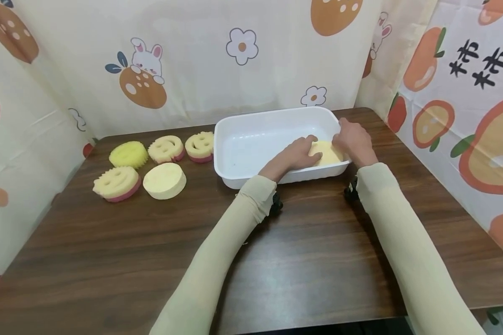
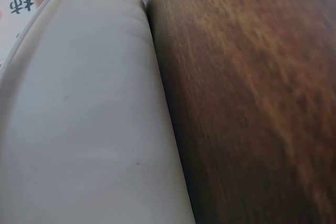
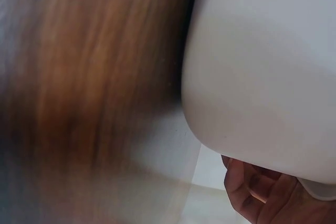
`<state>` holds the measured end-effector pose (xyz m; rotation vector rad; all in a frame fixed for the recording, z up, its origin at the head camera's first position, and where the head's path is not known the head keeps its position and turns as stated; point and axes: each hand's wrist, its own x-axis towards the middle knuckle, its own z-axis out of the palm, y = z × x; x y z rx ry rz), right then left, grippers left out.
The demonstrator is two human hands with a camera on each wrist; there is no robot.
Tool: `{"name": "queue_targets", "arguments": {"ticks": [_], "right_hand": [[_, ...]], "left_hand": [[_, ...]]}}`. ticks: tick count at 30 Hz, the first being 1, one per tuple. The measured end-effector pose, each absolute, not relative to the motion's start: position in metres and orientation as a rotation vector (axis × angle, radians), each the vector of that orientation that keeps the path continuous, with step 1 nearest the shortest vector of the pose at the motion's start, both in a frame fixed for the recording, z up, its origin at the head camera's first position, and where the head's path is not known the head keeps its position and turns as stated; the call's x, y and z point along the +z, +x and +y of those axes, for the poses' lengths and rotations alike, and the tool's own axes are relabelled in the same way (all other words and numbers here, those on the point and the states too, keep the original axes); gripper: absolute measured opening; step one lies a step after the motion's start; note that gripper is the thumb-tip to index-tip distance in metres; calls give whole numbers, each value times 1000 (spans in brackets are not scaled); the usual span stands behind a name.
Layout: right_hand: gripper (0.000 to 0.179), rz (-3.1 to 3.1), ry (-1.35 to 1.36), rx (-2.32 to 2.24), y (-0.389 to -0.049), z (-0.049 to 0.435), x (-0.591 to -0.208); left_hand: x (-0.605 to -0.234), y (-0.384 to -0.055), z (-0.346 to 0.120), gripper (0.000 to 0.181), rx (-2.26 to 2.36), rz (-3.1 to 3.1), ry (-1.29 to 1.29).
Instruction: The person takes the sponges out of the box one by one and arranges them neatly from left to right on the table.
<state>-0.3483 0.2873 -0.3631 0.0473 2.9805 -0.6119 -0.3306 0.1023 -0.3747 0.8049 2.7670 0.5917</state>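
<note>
A pale yellow sponge (image 1: pixel 326 153) lies inside the right end of a white plastic basin (image 1: pixel 239 177). My left hand (image 1: pixel 295 154) reaches over the basin's near wall and holds the sponge from its left side, thumb nearer me and fingers behind. At the right end of the basin, my right hand (image 1: pixel 354 142) grips the rim beside the sponge. Its curled fingers (image 3: pixel 239 184) show outside the end wall in the right wrist view. The left wrist view has mostly the basin's outer wall (image 2: pixel 89 103); the left hand is out of sight there.
Left of the basin lie several round sponges: a smiley one (image 1: pixel 116 183), a plain one (image 1: pixel 165 180), a bright yellow one (image 1: pixel 128 154) and two more faces (image 1: pixel 166 149). They rest on a dark wooden table (image 1: pixel 151 260). Printed curtains (image 1: pixel 193 60) hang behind and at both sides.
</note>
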Motion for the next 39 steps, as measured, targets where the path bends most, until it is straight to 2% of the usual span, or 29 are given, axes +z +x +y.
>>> {"name": "queue_targets", "arguments": {"ticks": [30,39], "right_hand": [[62,2985,32,-595,-348,289,-360],[64,2961,42,-588,-348,286,-362]], "left_hand": [[-370,-334,103,69,525,2759,806],[-370,-330,100,64,428,2789,840]]}}
